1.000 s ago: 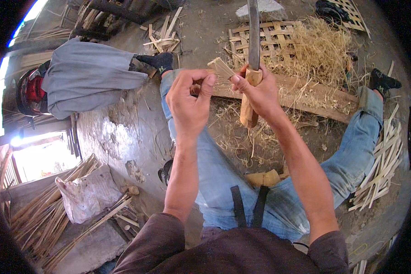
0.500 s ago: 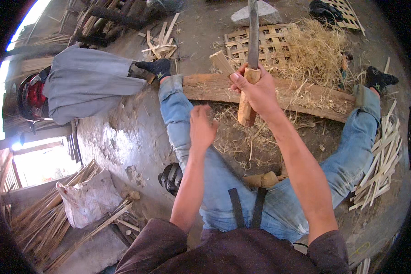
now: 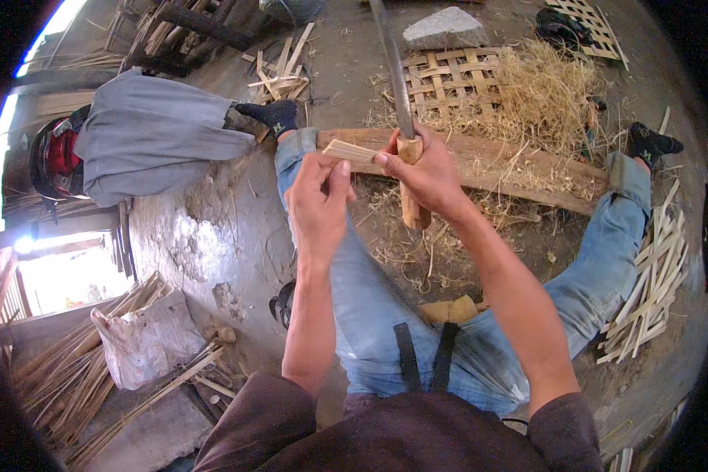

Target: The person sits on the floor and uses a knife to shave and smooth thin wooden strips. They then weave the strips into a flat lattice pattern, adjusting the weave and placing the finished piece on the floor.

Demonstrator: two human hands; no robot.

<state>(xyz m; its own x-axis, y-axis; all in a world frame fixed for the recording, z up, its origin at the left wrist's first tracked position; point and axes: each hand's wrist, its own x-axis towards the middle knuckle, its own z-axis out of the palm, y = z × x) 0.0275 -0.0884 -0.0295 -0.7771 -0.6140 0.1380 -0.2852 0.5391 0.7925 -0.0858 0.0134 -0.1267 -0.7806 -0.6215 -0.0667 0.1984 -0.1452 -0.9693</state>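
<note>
Head view: we've got the R grip point(image 3: 431, 177) closed round the wooden handle of the knife point(image 3: 396, 79), blade pointing away from us w/ a slight lean L. Same grip's thumb also pins the R end of a few thin strips point(image 3: 352, 151), which sit btwn our hands, L of the handle, above the near edge of the plank point(image 3: 488, 164). Our L grip point(image 3: 320, 197) is up at the strips' L end, fingers curled, thumb nr the fingertips; can't tell if it's pinching anything. Plank lies crosswise on the floor btwn our feet. Beyond it: woven mat point(image 3: 452, 79), R part under shavings point(image 3: 551, 82), & a pale stone point(image 3: 446, 30) behind. Slats point(image 3: 647, 291) are piled outside our R leg; sack point(image 3: 145, 338) far L, nr the wall opening.
</note>
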